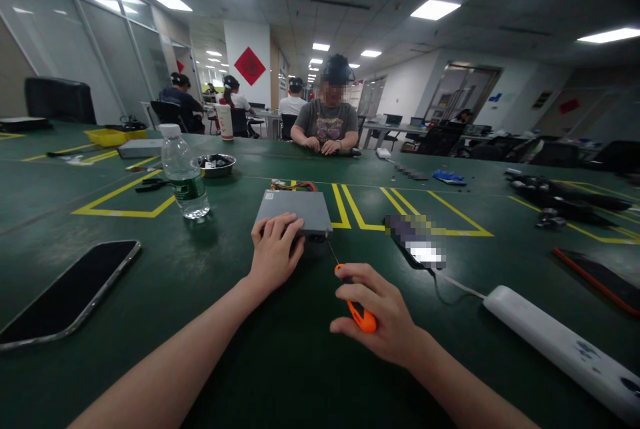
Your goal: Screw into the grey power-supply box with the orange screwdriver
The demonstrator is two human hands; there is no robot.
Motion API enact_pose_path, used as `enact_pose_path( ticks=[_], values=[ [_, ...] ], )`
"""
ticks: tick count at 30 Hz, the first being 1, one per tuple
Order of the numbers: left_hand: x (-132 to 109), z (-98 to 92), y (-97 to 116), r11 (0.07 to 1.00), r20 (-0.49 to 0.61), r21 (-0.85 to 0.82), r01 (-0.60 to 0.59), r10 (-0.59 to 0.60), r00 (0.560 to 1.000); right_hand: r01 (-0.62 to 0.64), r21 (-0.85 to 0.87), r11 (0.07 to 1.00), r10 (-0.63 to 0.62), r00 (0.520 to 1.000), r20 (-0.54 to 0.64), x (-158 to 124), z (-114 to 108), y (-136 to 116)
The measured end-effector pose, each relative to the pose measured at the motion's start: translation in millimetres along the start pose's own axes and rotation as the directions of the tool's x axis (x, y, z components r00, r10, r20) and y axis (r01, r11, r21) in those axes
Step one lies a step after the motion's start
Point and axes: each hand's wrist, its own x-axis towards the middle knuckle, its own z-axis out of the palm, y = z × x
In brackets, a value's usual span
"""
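A grey metal computer power supply point(305, 207) lies on the green table, with a bundle of coloured wires point(295, 185) coming out at its far side. My left hand point(278, 249) grips its near left part, fingers over the top and thumb at the front face. In my right hand point(377, 312) is a screwdriver point(361, 317) with an orange and black handle. Its thin shaft points up and left, the tip at the near right corner of the power supply. Whether the tip sits in a screw is too small to tell.
Left of the power supply stands a water bottle point(184, 179), with a metal bowl point(216, 165) of small parts behind it. A phone point(75, 289) lies near left. On the right are a white power strip point(555, 342) and another phone point(600, 275). A person point(327, 119) sits opposite.
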Motion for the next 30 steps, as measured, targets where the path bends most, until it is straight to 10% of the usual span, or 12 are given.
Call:
enact_pose_path(
  ticks=[6,15,23,30],
  values=[
    [-0.3,-1.1,0.1,1.0,0.003,-0.012,0.001,-0.001,1.0,0.033,0.079,0.996,-0.043,0.99,0.137,1.7,-0.8,-5.9],
    [0.3,-1.0,0.5,1.0,0.014,-0.006,0.01,-0.01,1.0,0.013,0.188,0.982,-0.003,0.999,-0.052,-1.1,12.4,2.3],
    [0.0,-1.2,0.9,1.0,0.008,-0.011,0.01,-0.01,1.0,0.114,-0.009,0.993,-0.114,0.993,0.017,2.1,4.4,-3.9],
    [0.2,-0.9,0.4,1.0,0.005,-0.014,0.005,-0.005,1.0,0.065,0.15,0.987,-0.058,0.997,-0.049,-1.1,3.8,-1.4]
  ],
)
